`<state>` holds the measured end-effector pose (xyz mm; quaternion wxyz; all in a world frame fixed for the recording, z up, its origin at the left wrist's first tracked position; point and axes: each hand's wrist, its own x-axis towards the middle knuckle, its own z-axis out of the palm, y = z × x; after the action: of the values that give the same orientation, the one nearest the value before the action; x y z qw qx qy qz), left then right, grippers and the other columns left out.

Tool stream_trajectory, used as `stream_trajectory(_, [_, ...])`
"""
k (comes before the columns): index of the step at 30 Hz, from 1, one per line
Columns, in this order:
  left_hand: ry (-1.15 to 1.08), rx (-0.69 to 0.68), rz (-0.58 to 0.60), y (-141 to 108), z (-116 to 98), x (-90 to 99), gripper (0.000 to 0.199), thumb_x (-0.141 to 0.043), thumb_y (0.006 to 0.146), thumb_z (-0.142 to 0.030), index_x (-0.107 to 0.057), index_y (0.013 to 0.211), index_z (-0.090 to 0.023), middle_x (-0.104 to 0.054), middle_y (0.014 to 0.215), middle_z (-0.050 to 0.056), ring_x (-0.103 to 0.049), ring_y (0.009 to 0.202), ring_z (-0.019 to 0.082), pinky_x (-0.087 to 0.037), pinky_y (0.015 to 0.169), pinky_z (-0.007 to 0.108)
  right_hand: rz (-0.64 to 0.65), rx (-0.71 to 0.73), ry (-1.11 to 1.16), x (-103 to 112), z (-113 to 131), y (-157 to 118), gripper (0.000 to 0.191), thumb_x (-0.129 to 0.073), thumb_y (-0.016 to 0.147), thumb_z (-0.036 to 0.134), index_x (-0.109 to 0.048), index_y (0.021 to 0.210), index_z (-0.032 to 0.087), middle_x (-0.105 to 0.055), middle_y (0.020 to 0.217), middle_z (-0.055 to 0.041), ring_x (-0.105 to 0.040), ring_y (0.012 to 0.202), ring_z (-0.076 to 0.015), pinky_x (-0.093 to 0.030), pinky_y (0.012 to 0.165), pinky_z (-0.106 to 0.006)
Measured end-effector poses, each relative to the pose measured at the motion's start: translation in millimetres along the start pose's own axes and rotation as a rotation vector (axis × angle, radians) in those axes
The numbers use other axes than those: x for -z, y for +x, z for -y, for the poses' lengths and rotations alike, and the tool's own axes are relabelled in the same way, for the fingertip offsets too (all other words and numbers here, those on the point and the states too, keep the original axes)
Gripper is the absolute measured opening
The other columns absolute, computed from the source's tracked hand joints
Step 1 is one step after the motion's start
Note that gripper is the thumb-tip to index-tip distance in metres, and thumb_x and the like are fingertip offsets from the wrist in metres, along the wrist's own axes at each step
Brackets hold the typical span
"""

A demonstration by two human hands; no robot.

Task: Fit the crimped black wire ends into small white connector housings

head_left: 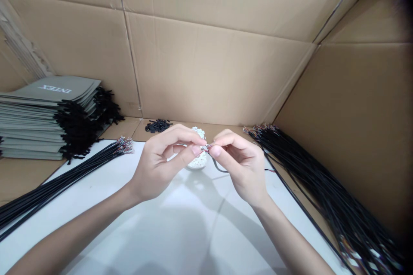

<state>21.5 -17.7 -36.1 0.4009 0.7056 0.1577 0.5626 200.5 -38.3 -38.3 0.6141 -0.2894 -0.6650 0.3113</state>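
Both hands meet over the middle of the white work surface (pixel 151 232), fingertips pinched close together. Between thumb and forefinger my left hand (pixel 166 161) grips thin coloured wires, a red one among them. Almost touching it, my right hand (pixel 241 163) pinches the same wires from the other side. A dark cable (pixel 220 170) loops down beneath the right fingers, and a red-tipped end (pixel 270 170) sticks out to the right of that hand. The fingertips cover the exact ends of the wires. Just behind them stands a round container (pixel 197 164) of small white pieces, partly hidden.
Black cables with bared coloured wire ends lie in a bundle (pixel 74 172) at left and a larger bundle (pixel 309 180) at right. Small black tubes (pixel 158 126) are heaped at the back. Grey "INTEX" sheets (pixel 41 111) are stacked at left. Cardboard walls (pixel 206 64) enclose the area.
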Motion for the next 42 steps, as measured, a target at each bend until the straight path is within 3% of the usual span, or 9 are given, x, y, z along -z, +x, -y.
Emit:
stream_trajectory(5, [0.024,0.076,0.053,3.1,-2.8,3.7,0.011,-0.062,0.095,-0.015,-0.070,0.095,-0.022,-0.066,0.093,0.000,-0.063,0.086,0.012,-0.052,0.077,0.022,0.006,-0.018,0.010,0.7,-1.6,-0.5,0.012,-0.068,0.090,0.016,-0.067,0.080,0.021,-0.063,0.076,0.0013,-0.056,0.068,-0.0110,-0.043,0.060,-0.025])
stream_trajectory(12, [0.128,0.268,0.225,12.2,-17.0,18.7,0.015,-0.056,0.100,-0.029,-0.069,0.097,-0.022,-0.068,0.095,-0.001,-0.063,0.088,0.010,-0.049,0.079,0.017,0.088,0.122,-0.167,3.8,-0.1,-1.0,0.013,-0.069,0.087,0.010,-0.067,0.081,0.022,-0.062,0.077,0.0017,-0.055,0.072,-0.0118,-0.044,0.067,-0.028])
stream_trajectory(17, [0.216,0.252,0.298,14.0,-23.9,22.5,0.012,-0.063,0.095,-0.025,-0.072,0.088,-0.021,-0.069,0.097,-0.001,-0.064,0.090,0.010,-0.048,0.082,0.018,0.109,0.119,-0.184,2.6,1.6,-1.5,0.013,-0.069,0.087,0.011,-0.067,0.081,0.022,-0.061,0.077,0.0021,-0.055,0.072,-0.0116,-0.044,0.067,-0.028])
stream_trajectory(25, [0.267,0.200,0.196,13.6,-25.8,19.2,0.010,-0.068,0.087,-0.015,-0.074,0.081,-0.022,-0.069,0.095,-0.002,-0.064,0.089,0.011,-0.050,0.081,0.019,0.135,-0.129,0.085,0.4,-1.1,-1.4,0.009,-0.071,0.088,0.019,-0.072,0.080,0.023,-0.064,0.075,0.0028,-0.053,0.068,-0.0100,-0.041,0.061,-0.026])
stream_trajectory(34, [0.281,0.184,0.103,12.2,-22.1,15.9,0.014,-0.070,0.078,-0.009,-0.075,0.077,-0.022,-0.068,0.092,-0.002,-0.064,0.083,0.010,-0.053,0.078,0.018,0.171,-0.341,0.290,0.0,-11.0,-0.2,0.010,-0.074,0.088,0.025,-0.073,0.078,0.022,-0.065,0.076,0.0023,-0.053,0.070,-0.0098,-0.041,0.065,-0.025])
stream_trajectory(39, [0.255,0.226,0.106,13.2,-22.5,15.9,0.008,-0.073,0.081,-0.015,-0.076,0.081,-0.023,-0.069,0.093,-0.002,-0.065,0.084,0.009,-0.053,0.076,0.015,0.100,-0.275,0.290,-3.3,-13.2,-1.2,0.012,-0.073,0.087,0.024,-0.070,0.075,0.022,-0.061,0.071,0.0029,-0.048,0.064,-0.0092,-0.039,0.059,-0.024])
stream_trajectory(42, [0.211,0.368,0.176,16.0,-24.0,18.2,0.009,-0.070,0.088,-0.028,-0.077,0.093,-0.024,-0.072,0.094,-0.001,-0.066,0.084,0.010,-0.053,0.075,0.015,0.020,-0.145,0.145,-3.2,-8.9,-1.0,0.013,-0.073,0.085,0.020,-0.068,0.074,0.021,-0.058,0.068,0.0034,-0.045,0.058,-0.0089,-0.037,0.055,-0.025])
